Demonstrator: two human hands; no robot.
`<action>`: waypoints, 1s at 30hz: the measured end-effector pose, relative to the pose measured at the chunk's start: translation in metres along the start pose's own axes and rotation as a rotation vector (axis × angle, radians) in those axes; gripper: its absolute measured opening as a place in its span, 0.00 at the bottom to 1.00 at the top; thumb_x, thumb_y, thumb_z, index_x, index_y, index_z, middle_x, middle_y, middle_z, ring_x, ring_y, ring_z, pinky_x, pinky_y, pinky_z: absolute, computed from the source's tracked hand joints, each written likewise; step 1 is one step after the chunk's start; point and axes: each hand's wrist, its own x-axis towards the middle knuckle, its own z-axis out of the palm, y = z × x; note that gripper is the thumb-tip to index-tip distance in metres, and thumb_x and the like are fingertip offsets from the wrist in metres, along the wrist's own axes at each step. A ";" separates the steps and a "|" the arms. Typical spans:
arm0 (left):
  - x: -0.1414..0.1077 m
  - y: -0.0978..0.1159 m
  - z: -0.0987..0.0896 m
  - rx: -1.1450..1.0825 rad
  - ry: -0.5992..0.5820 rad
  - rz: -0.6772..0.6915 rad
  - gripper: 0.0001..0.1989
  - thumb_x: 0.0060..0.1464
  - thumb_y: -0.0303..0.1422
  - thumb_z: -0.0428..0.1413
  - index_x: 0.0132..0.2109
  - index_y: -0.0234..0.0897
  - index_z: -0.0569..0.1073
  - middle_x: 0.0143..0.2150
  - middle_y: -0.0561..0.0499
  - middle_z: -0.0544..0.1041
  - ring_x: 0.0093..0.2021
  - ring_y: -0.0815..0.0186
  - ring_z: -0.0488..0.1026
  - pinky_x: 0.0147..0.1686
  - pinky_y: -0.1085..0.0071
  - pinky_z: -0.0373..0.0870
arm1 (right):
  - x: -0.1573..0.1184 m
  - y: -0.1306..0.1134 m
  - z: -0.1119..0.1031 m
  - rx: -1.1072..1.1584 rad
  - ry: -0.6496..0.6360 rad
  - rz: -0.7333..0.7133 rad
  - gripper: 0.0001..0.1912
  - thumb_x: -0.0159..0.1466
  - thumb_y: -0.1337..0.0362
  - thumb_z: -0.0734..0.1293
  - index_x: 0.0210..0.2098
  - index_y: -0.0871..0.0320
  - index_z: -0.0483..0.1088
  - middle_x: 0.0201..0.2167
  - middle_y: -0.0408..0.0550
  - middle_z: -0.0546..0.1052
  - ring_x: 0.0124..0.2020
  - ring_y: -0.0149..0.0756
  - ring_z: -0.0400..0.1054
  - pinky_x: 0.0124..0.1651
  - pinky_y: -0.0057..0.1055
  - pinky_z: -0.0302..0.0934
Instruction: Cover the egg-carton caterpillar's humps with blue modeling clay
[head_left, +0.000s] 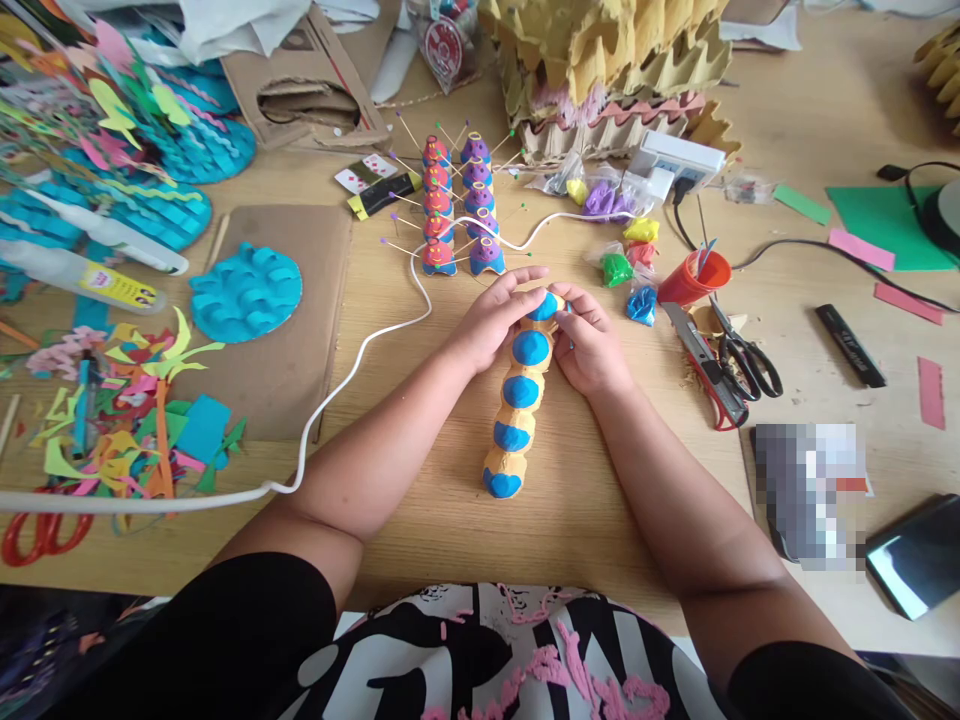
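A strip of yellow egg-carton cups (511, 416) lies lengthwise before me on the wooden table, each cup bearing a blue clay patch (520, 392). My left hand (496, 318) is closed on the far end, its thumb against the last patch. From the other side my right hand (589, 338) grips the same end, thumb and fingers pressed at the cup. A speck of blue shows by the right fingers; how much they pinch is hidden. Beyond the hands stand two finished-looking rows, red carton figures (438, 212) and purple carton figures (480, 205), with pins stuck in them.
Small bags of clay (618, 266), an orange cup (696, 275), a cutter (709, 370) and scissors (750, 362) are to the right. A white cable (360, 350) crosses the left side near paper scraps (127, 420) and cardboard (285, 330). Egg trays (607, 60) are stacked behind.
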 end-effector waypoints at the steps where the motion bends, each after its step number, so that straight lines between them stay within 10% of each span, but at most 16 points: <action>1: 0.000 -0.001 0.000 0.006 0.000 0.001 0.35 0.52 0.49 0.74 0.61 0.40 0.74 0.38 0.54 0.83 0.38 0.65 0.81 0.43 0.68 0.74 | 0.000 0.001 0.000 -0.006 -0.001 -0.003 0.20 0.59 0.57 0.82 0.48 0.49 0.76 0.36 0.38 0.82 0.36 0.32 0.77 0.46 0.32 0.77; 30: 0.002 -0.003 -0.001 -0.137 -0.022 0.018 0.24 0.59 0.40 0.73 0.57 0.37 0.76 0.37 0.56 0.83 0.37 0.70 0.80 0.40 0.73 0.74 | 0.003 0.001 -0.005 0.071 -0.082 0.030 0.23 0.58 0.51 0.86 0.48 0.45 0.78 0.39 0.36 0.87 0.39 0.34 0.82 0.49 0.34 0.81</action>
